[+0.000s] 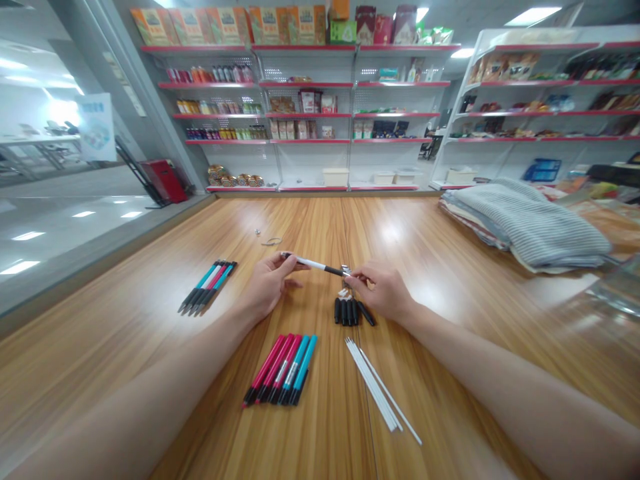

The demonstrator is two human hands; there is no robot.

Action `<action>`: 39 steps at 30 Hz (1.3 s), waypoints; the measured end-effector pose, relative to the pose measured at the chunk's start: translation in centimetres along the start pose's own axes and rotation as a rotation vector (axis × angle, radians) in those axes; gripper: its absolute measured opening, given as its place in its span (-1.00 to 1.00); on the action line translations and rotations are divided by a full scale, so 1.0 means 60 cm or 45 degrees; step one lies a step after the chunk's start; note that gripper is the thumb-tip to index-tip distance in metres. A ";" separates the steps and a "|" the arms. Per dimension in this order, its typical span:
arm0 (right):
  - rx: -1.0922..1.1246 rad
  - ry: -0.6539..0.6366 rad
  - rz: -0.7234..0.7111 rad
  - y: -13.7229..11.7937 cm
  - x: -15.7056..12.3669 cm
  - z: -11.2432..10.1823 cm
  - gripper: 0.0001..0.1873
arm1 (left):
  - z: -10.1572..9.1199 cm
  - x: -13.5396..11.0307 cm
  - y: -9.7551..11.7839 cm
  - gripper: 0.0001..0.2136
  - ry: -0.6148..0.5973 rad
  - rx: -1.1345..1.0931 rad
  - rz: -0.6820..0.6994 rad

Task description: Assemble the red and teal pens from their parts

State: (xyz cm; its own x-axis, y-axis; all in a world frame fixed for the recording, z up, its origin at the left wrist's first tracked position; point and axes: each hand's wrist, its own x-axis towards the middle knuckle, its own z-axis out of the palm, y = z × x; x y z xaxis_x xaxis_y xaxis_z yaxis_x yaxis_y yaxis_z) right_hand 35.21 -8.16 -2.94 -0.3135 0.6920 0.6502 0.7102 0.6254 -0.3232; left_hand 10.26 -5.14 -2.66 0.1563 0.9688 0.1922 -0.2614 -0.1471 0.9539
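Observation:
A white pen with black ends is held level above the table, spanning both hands. My left hand pinches its left end between thumb and fingers. At the other end, the fingers of my right hand close around the silvery tip. Black pen grips stand in a row just below the right hand, with small white and metal parts beside them. Nearer to me lie several red and blue pen barrels and thin white refills. Several pens rest side by side left of my left hand.
A small wire ring and a tiny metal piece lie farther back on the wooden table. Folded striped cloth is piled at the right, near a clear container. Stocked shelves stand beyond the table.

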 end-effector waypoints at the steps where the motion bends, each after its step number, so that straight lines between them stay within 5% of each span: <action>1: 0.008 -0.010 -0.020 0.000 -0.001 0.000 -0.79 | -0.001 0.002 0.001 -0.76 0.012 -0.095 -0.022; 5: 0.036 -0.017 -0.059 -0.001 -0.003 -0.001 -0.79 | -0.005 0.005 0.002 -0.80 0.045 -0.282 -0.076; 16: 0.004 -0.045 -0.022 -0.003 -0.002 -0.002 -0.78 | -0.004 0.002 0.001 -0.61 -0.011 -0.128 -0.071; 39: 0.009 -0.054 -0.031 0.000 -0.005 0.001 -0.76 | -0.007 -0.001 0.002 -0.60 -0.070 -0.125 -0.115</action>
State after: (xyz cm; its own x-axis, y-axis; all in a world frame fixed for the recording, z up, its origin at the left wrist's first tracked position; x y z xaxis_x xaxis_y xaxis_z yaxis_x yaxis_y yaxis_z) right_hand 35.28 -8.33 -3.16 -0.3574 0.6911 0.6282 0.6977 0.6447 -0.3123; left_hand 9.81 -5.13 -2.65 0.2343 0.9645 0.1217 -0.3355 -0.0373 0.9413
